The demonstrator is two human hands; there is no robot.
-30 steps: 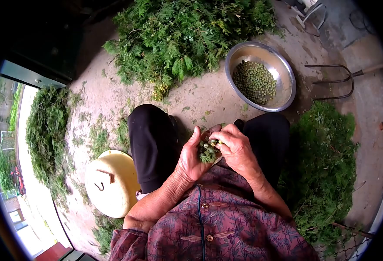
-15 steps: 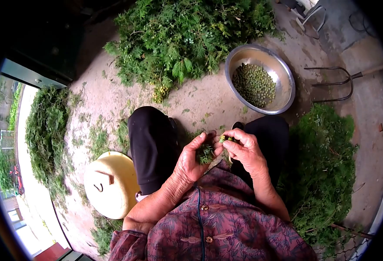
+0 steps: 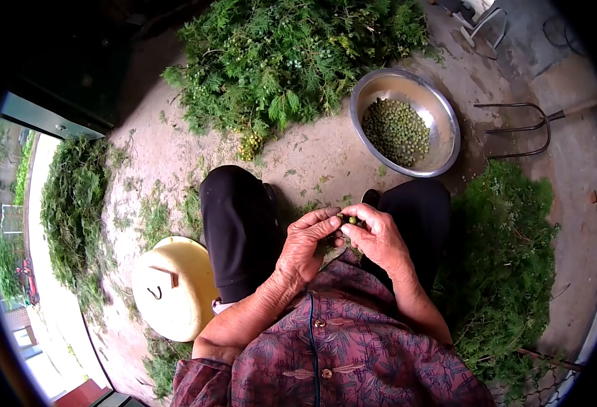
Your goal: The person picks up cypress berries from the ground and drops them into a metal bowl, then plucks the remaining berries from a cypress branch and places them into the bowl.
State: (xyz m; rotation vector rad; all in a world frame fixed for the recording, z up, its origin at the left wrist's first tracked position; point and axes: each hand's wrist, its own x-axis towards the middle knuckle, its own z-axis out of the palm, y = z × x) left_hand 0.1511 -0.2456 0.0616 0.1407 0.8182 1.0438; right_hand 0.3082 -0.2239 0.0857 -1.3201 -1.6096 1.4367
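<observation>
Above the lap, my left hand (image 3: 306, 244) and my right hand (image 3: 377, 237) meet at the fingertips. Small green berries (image 3: 352, 220) show between the fingers of my right hand. The left thumb and fingers are pinched close beside them, and a bit of green sprig shows dimly under that palm. Whether the left fingertips also grip a berry is hard to see. Beyond the right knee stands a metal basin (image 3: 441, 112) with many green berries (image 3: 396, 132) in it.
A big heap of green branches (image 3: 291, 61) lies ahead, with more branches (image 3: 74, 203) at the left and a pile (image 3: 508, 271) at the right. An upturned yellowish tub (image 3: 173, 292) sits by the left knee. A pitchfork (image 3: 546, 129) lies at the right.
My left thumb and fingers have closed and moved right to meet my right fingertips. The green sprig in my left palm is now mostly hidden.
</observation>
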